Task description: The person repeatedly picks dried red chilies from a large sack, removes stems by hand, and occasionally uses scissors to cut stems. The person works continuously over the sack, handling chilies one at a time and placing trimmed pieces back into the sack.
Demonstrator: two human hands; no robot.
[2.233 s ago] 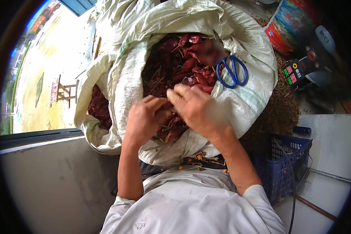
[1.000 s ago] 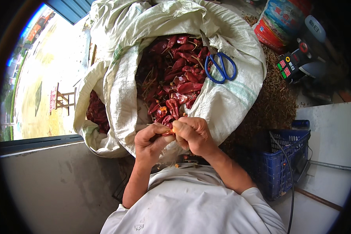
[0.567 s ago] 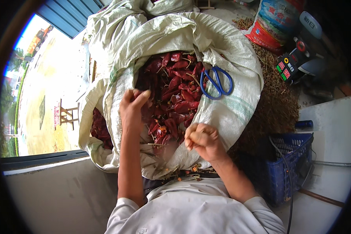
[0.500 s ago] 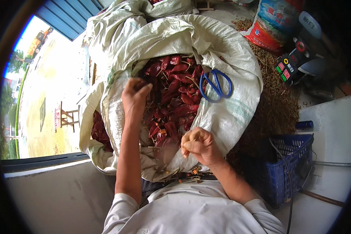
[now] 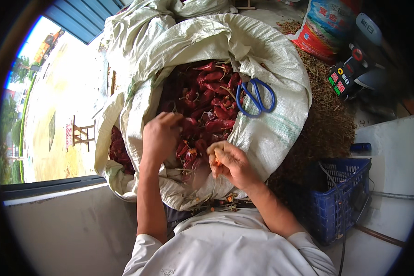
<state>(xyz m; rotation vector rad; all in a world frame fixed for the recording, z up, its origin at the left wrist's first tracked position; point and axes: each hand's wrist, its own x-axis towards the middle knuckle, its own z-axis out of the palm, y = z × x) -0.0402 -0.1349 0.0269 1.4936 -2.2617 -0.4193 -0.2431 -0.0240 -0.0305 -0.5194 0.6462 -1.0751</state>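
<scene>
**Bright yard at the left, cluttered floor at the right**

At the left of the frame, daylight falls on a pale yard [image 5: 55, 115] behind a grey ledge [image 5: 50, 188]. At the lower right stands a blue plastic crate [image 5: 340, 202] beside a white surface [image 5: 391, 152].

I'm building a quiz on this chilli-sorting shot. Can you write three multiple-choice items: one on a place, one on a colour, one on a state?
1. Where do the scissors lie?
A. in the blue crate
B. on the sack's folded rim beside the chillies
C. in the right hand

2. What colour are the scissor handles?
A. blue
B. red
C. yellow

3. What is the left hand doing?
A. resting flat on the wall
B. holding the scissors
C. reaching into the dried red chillies

Answers:
1 B, they rest on the white sack.
2 A, both loops are blue.
3 C, its fingers are among the chillies.
</scene>
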